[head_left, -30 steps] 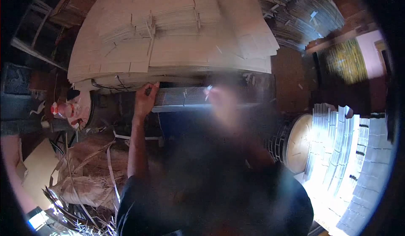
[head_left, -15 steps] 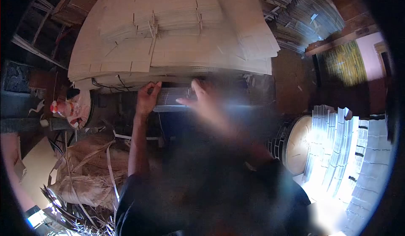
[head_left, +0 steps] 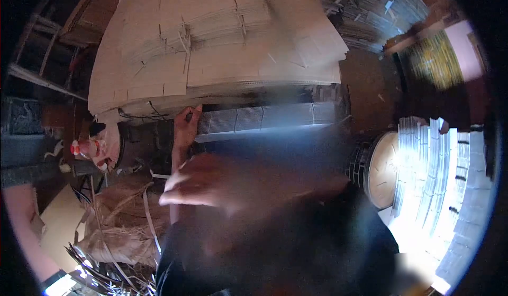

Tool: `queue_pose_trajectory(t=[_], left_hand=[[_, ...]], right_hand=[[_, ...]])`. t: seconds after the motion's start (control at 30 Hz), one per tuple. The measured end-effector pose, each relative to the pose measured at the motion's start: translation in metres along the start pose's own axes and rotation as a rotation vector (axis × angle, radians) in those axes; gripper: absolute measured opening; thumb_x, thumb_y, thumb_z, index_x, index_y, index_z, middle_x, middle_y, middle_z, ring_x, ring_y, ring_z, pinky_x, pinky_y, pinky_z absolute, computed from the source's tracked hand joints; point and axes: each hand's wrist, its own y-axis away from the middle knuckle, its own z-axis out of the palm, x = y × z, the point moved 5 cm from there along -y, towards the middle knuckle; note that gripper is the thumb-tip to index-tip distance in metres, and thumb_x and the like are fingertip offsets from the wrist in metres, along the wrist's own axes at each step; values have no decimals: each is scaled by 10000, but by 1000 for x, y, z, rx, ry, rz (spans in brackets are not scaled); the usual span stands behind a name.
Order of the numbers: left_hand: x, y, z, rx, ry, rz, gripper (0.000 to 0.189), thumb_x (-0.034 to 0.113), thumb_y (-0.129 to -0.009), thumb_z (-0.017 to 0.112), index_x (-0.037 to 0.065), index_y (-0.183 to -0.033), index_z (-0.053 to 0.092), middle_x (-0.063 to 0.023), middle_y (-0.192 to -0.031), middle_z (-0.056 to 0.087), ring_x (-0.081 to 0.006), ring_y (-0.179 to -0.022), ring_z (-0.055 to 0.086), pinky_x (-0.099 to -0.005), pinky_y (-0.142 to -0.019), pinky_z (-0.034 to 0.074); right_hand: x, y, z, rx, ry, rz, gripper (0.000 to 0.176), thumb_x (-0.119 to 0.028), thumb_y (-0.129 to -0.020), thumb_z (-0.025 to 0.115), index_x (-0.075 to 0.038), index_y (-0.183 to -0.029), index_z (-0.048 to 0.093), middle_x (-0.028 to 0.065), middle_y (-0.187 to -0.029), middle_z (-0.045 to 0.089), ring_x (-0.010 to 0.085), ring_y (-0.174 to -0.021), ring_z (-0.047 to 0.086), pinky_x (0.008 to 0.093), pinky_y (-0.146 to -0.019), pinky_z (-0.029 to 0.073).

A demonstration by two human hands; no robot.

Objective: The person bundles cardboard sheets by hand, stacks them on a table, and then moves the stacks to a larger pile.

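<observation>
Resting the left hand (head_left: 185,129) at the left end of a long ribbed stack (head_left: 288,117), right by its corner. Curling the left fingers, bringing thumb and forefinger tips nearly together there; being unable to tell a firm pinch from a light touch.

Holding the right hand (head_left: 193,182) lower, crossing in front of the left forearm, well apart from the ribbed stack. Pointing the right fingers leftward, fairly straight and close together; blurring too much for telling anything gripped in them.

Facing the ribbed stack lengthwise, lying just below the front edge of a broad cardboard pile (head_left: 227,71) and sloping slightly upward toward the right. Showing a pale long edge on the near side, with thin dark lines crossing the ribs. Leaving dark, roomy space between that near edge and the right hand, and a bare run along the ribs from the left hand to the right end.

Having tighter room at both sides: bordering a brown wrapped bundle (head_left: 121,206) on the left, and, past the right sleeve (head_left: 365,216), a round pale lid (head_left: 385,169) standing beside brightly lit stacked sheets (head_left: 426,174). Sharing the far left edge with another person's forearm (head_left: 33,232).
</observation>
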Motion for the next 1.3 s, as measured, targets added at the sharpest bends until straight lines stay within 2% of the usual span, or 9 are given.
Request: queue_pose_trajectory(t=[0.13,0.2,0.37,0.6,0.7,0.83,1.0,1.1,1.3], left_hand=[[-18,-6,0,-23,153,192,390,357,-990,641,4,-825,626,-35,-712,584,-136,-734,495,-318,-726,449],[5,2,0,41,-66,217,403,397,-996,617,10,-896,672,-70,-833,649,-155,-807,524,-341,-791,458],[30,19,-20,-110,289,141,466,446,-1042,463,18,-1069,644,-95,-1092,661,-228,-1043,597,-373,-913,460],[-34,-18,-74,-153,788,108,480,462,-1041,427,62,-1216,626,-96,-1172,656,-264,-1128,592,-429,-970,469],[-27,-18,-59,-84,595,37,478,462,-1038,432,62,-1213,627,-101,-1165,658,-270,-1121,596,-431,-965,470],[-19,-11,-38,-62,328,-16,476,462,-1034,439,62,-1209,628,-109,-1157,661,-279,-1111,601,-435,-958,473],[-18,-2,-17,-93,73,-21,473,462,-1029,448,62,-1204,629,-118,-1146,664,-289,-1099,607,-439,-950,476],[-21,-2,-8,-114,-33,-17,472,462,-1025,453,61,-1201,630,-123,-1140,666,-296,-1092,611,-442,-944,478],[-29,-8,4,-143,-221,1,469,462,-1019,463,61,-1194,632,-134,-1127,670,-309,-1078,618,-447,-934,481]], right_hand=[[95,94,-29,370,1178,528,1005,-550,-718,814,-3,-1458,410,244,-1430,441,413,-1364,382,579,-1149,279],[170,157,-45,85,1087,901,991,-571,-801,732,6,-1505,340,266,-1486,412,428,-1396,381,601,-1166,246],[127,166,-53,50,1099,825,934,-664,-848,617,-8,-1474,389,251,-1463,457,398,-1388,400,571,-1147,286],[-84,262,-126,1228,821,909,817,-384,-725,890,-2,-1349,528,202,-1255,633,319,-1181,605,420,-1010,468],[-216,340,-134,2094,943,228,414,-184,-876,751,15,-1200,586,115,-1050,667,197,-860,639,332,-767,524],[-318,435,-138,2295,1106,-936,667,-332,-946,705,52,-1362,354,181,-1274,557,250,-1065,616,385,-876,533],[-350,522,-126,3016,374,-1200,725,-336,-951,688,13,-1395,234,227,-1315,528,287,-1088,616,438,-812,572],[-374,642,-144,2613,564,-661,563,-415,-946,653,-80,-1360,471,160,-1261,583,319,-1116,594,510,-953,498],[-322,571,-50,2526,521,250,495,-475,-940,626,-71,-1226,612,109,-1091,648,233,-959,616,350,-875,507]])
